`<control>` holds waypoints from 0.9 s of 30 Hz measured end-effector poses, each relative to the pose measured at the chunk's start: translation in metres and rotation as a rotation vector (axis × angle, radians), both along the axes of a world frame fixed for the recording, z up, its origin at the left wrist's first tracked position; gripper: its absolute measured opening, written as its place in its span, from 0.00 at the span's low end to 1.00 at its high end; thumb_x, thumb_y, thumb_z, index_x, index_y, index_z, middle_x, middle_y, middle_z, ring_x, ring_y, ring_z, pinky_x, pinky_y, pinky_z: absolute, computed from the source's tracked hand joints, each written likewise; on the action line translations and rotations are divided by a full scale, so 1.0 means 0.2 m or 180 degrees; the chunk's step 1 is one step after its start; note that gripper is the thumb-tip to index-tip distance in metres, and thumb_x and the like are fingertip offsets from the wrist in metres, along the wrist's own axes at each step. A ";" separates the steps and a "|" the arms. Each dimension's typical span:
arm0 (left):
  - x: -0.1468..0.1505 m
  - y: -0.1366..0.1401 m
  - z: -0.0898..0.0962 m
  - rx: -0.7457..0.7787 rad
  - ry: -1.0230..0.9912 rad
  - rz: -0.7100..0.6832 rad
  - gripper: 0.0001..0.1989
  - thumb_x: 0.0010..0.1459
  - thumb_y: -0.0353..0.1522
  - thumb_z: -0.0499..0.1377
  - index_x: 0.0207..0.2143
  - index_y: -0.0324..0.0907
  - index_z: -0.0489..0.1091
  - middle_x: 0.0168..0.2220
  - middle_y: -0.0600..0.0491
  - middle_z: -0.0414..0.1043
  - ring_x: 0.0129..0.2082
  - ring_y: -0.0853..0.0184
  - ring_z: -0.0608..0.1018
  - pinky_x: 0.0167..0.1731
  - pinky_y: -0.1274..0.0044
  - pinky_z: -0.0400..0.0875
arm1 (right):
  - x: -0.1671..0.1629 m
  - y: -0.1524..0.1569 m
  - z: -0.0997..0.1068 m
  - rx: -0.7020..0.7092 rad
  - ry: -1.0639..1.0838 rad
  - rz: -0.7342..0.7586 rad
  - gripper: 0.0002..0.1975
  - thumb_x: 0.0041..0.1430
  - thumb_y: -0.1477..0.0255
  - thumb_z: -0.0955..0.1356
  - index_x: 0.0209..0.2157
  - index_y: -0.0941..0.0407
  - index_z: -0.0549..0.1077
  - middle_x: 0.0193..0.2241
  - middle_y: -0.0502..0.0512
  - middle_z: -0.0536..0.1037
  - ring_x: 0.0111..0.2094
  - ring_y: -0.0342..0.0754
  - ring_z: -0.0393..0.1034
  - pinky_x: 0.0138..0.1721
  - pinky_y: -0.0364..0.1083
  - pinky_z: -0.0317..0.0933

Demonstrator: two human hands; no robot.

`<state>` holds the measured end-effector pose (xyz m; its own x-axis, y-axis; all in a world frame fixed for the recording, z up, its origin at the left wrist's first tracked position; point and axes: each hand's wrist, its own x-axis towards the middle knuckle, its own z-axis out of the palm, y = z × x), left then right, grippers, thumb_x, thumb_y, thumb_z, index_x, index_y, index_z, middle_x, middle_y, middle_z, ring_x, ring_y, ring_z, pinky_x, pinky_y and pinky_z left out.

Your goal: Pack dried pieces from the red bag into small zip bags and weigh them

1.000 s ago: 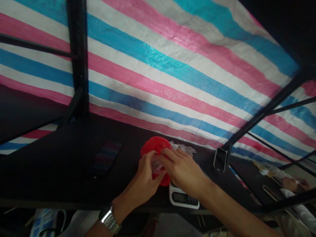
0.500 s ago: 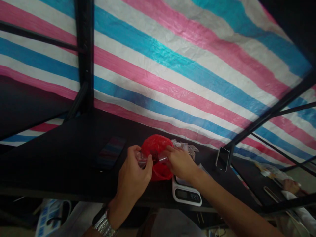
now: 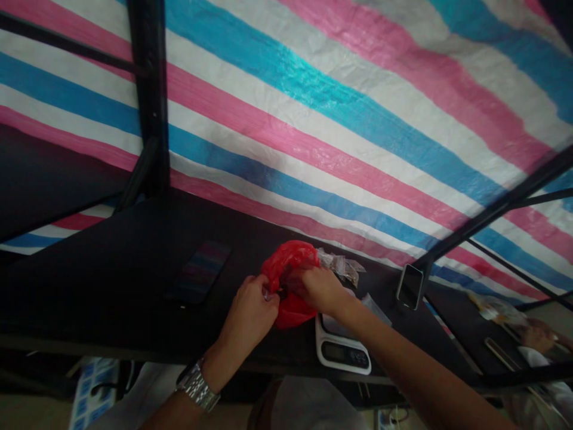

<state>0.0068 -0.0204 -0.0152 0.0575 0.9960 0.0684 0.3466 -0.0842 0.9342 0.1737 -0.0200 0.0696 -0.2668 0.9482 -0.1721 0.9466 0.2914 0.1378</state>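
Red plastic bag (image 3: 296,312) sits open near the middle of the black tabletop (image 3: 134,286), its thin film crumpled and its mouth spread; dark contents (image 3: 283,291) show in the opening, too small and blurred to identify.

Both hands work at this mouth, close together but apart from one another; the left hand (image 3: 250,310) is at the left edge of the bag, thumb and fingers pinched on a piece of clear plastic (image 3: 267,294); the right hand (image 3: 324,289) reaches into the bag from the right, palm down, its fingertips hidden, so whether they grip anything cannot be told; a silver metal watch (image 3: 197,385) is on the left wrist.

Just right of the bag lies a white scale (image 3: 344,352), its dark display facing the person and its plate partly covered by the right forearm; a clear flat bag (image 3: 376,309) lies at its far right side; small clear packets (image 3: 342,267) are heaped behind the right hand.

Farther right, a phone (image 3: 410,287) stands tilted near the foot of the black metal frame (image 3: 150,89); left of the bag, well apart, lies a dark flat panel (image 3: 201,272) with coloured stripes across its surface; white, pink and blue striped sheeting (image 3: 313,119) hangs behind; at the far right, a co-worker's hand (image 3: 539,335) and pale sleeve (image 3: 532,357) are visible, detail blurred.
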 end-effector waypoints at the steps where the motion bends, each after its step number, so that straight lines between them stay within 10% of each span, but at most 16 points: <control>1: 0.01 0.00 0.00 -0.0007 -0.0102 0.0009 0.09 0.53 0.24 0.60 0.24 0.46 0.69 0.31 0.50 0.74 0.32 0.60 0.76 0.36 0.72 0.63 | 0.00 0.00 0.00 -0.0018 0.0078 0.0002 0.17 0.68 0.73 0.69 0.56 0.50 0.81 0.54 0.61 0.85 0.54 0.59 0.81 0.52 0.49 0.71; 15: 0.02 0.03 0.04 -0.0468 -0.1686 0.0161 0.12 0.45 0.42 0.57 0.28 0.45 0.70 0.25 0.57 0.71 0.26 0.66 0.74 0.28 0.77 0.67 | 0.04 -0.02 -0.15 -0.0161 0.1326 -0.0280 0.19 0.63 0.78 0.70 0.53 0.52 0.82 0.51 0.53 0.87 0.49 0.50 0.83 0.50 0.43 0.71; 27: -0.03 0.01 0.05 -0.0365 -0.1635 0.0136 0.09 0.51 0.40 0.59 0.30 0.45 0.70 0.27 0.57 0.73 0.29 0.64 0.78 0.30 0.76 0.71 | 0.03 -0.07 -0.08 -0.0129 0.1436 -0.0005 0.18 0.62 0.78 0.72 0.53 0.55 0.81 0.55 0.64 0.84 0.55 0.60 0.79 0.60 0.56 0.67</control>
